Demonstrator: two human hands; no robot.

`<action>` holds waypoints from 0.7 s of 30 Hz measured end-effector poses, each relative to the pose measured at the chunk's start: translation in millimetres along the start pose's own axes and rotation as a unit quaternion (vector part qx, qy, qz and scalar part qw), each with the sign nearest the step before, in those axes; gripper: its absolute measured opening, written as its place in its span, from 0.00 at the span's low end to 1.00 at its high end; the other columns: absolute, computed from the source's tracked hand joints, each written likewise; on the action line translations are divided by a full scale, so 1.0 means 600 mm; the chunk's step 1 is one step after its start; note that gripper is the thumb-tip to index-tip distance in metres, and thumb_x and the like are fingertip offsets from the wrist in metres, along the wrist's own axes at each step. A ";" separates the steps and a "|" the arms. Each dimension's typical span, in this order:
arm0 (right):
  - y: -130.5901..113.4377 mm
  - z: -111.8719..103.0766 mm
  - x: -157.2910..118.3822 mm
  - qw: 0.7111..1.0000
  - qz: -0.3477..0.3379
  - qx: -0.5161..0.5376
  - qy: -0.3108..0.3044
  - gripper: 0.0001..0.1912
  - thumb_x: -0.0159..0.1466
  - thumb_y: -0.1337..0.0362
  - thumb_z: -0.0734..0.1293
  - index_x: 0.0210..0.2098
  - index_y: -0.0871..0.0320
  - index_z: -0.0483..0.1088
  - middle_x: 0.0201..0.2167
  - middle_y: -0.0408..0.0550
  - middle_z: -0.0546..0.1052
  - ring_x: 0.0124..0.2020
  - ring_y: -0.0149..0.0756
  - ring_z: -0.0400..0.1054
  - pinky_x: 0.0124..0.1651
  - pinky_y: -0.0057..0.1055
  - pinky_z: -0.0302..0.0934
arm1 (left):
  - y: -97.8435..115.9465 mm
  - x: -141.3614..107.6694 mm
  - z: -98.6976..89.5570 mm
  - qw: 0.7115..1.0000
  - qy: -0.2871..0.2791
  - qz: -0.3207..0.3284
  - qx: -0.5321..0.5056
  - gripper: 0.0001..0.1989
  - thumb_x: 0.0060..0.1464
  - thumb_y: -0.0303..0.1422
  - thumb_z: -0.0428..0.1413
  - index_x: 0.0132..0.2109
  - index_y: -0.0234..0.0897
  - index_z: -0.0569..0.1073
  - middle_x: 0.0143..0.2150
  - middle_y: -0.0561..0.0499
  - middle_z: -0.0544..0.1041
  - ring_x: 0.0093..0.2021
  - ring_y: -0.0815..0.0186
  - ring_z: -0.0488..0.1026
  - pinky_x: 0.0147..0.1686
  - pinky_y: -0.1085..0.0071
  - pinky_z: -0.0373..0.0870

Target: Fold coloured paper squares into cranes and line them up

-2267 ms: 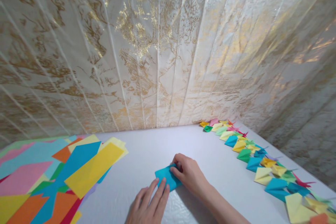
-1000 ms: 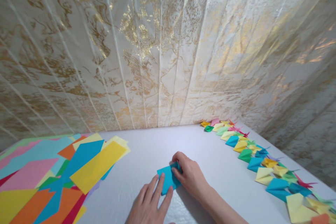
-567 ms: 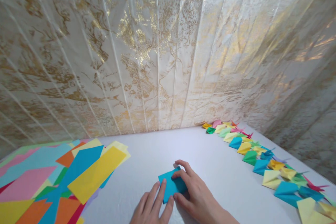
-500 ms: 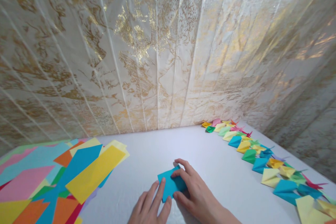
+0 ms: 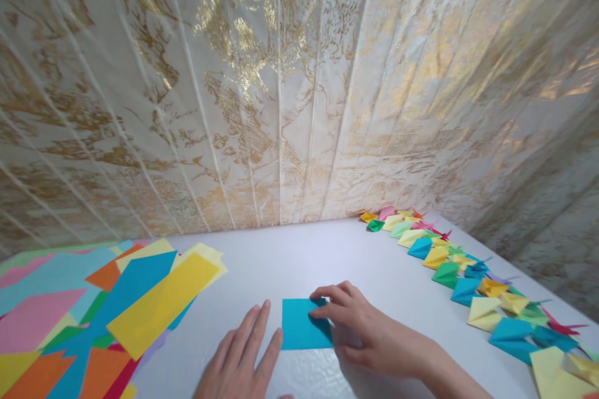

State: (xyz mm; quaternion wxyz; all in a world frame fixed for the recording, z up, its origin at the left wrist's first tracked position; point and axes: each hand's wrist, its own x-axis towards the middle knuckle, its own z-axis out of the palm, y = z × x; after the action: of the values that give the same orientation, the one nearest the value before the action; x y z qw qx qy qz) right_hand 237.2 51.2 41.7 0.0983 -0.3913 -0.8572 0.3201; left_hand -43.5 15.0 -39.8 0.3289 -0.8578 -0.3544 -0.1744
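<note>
A blue paper rectangle (image 5: 299, 327) lies flat on the white table, its edges nearly square to me. My left hand (image 5: 241, 355) rests open at its left edge, fingers stretched out, the index fingertip touching or almost touching the paper. From the right, my right hand (image 5: 362, 330) reaches over the paper; its fingertips press on the upper right part, and the thumb stands apart, off the paper's right edge. That corner is partly hidden under the fingers.
Loose coloured paper sheets (image 5: 154, 305) overlap in a pile on the left of the table (image 5: 262, 262). Along the right edge run rows of folded paper cranes (image 5: 447, 274) in several colours. Behind the table hangs a white and gold curtain (image 5: 281, 106).
The blue paper has turned from a tilted position to lie straight and shows as a wider rectangle. My left hand has slid left off it; the right hand has shifted right, thumb now off the paper.
</note>
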 end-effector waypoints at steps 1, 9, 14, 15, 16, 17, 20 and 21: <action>-0.007 0.003 0.001 1.000 0.008 -0.011 0.003 0.33 0.54 0.76 0.67 0.58 0.49 0.70 0.61 0.51 0.67 0.59 0.48 0.59 0.64 0.46 0.54 | -0.001 0.000 0.002 1.000 0.006 -0.003 -0.008 0.30 0.62 0.57 0.48 0.55 0.39 0.74 0.58 0.38 0.77 0.56 0.51 0.72 0.45 0.63 0.69; -0.035 0.040 0.013 0.999 -0.010 -0.050 0.009 0.28 0.57 0.68 0.73 0.57 0.50 0.70 0.53 0.53 0.70 0.53 0.48 0.61 0.60 0.44 0.55 | 0.020 0.022 -0.010 0.978 -0.001 -0.086 -0.188 0.22 0.57 0.47 0.59 0.52 0.37 0.73 0.50 0.43 0.80 0.46 0.57 0.78 0.42 0.66 0.75; -0.031 0.038 0.012 0.999 -0.011 -0.040 0.013 0.27 0.56 0.66 0.76 0.54 0.50 0.71 0.52 0.51 0.71 0.53 0.47 0.62 0.58 0.41 0.57 | 0.013 0.047 -0.027 0.953 -0.034 -0.135 -0.269 0.07 0.53 0.33 0.62 0.40 0.41 0.74 0.42 0.49 0.81 0.39 0.58 0.78 0.37 0.66 0.76; -0.029 0.038 0.013 0.999 -0.021 -0.039 0.018 0.27 0.56 0.65 0.76 0.54 0.50 0.71 0.53 0.51 0.70 0.54 0.47 0.62 0.58 0.41 0.57 | 0.012 0.047 -0.026 0.955 -0.022 -0.127 -0.267 0.04 0.55 0.32 0.59 0.39 0.41 0.74 0.41 0.50 0.81 0.39 0.59 0.78 0.37 0.66 0.76; -0.027 0.040 0.016 0.998 -0.037 -0.039 0.025 0.27 0.56 0.64 0.77 0.54 0.50 0.71 0.55 0.51 0.70 0.55 0.47 0.61 0.58 0.40 0.57 | 0.011 0.048 -0.025 0.957 -0.007 -0.121 -0.264 0.02 0.57 0.31 0.57 0.38 0.41 0.74 0.40 0.50 0.81 0.38 0.59 0.78 0.37 0.67 0.75; -0.024 0.044 0.019 0.997 -0.055 -0.042 0.034 0.26 0.56 0.63 0.77 0.54 0.50 0.71 0.57 0.50 0.69 0.56 0.47 0.60 0.59 0.40 0.56 | 0.010 0.047 -0.024 0.958 0.005 -0.115 -0.263 0.04 0.59 0.30 0.54 0.38 0.41 0.73 0.39 0.50 0.81 0.38 0.60 0.77 0.38 0.67 0.75; -0.015 0.059 0.030 0.990 -0.106 -0.064 0.069 0.18 0.62 0.65 0.73 0.51 0.51 0.73 0.57 0.49 0.71 0.54 0.44 0.62 0.57 0.38 0.56 | 0.009 0.049 -0.027 0.949 0.008 -0.127 -0.289 0.11 0.63 0.26 0.47 0.38 0.41 0.74 0.38 0.52 0.80 0.38 0.64 0.77 0.38 0.69 0.74; -0.012 0.064 0.033 0.987 -0.118 -0.073 0.077 0.13 0.64 0.67 0.71 0.49 0.51 0.74 0.54 0.48 0.74 0.52 0.42 0.64 0.55 0.37 0.56 | 0.009 0.049 -0.030 0.943 0.001 -0.134 -0.305 0.12 0.65 0.26 0.46 0.38 0.41 0.74 0.38 0.52 0.80 0.38 0.65 0.77 0.38 0.70 0.74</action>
State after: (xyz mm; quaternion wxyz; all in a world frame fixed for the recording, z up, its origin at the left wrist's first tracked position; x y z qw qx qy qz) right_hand 203.3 44.2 15.2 0.1725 -0.3169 -0.9084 0.2111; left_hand -20.7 14.3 -13.2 0.0259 -0.8614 -0.3956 -0.3177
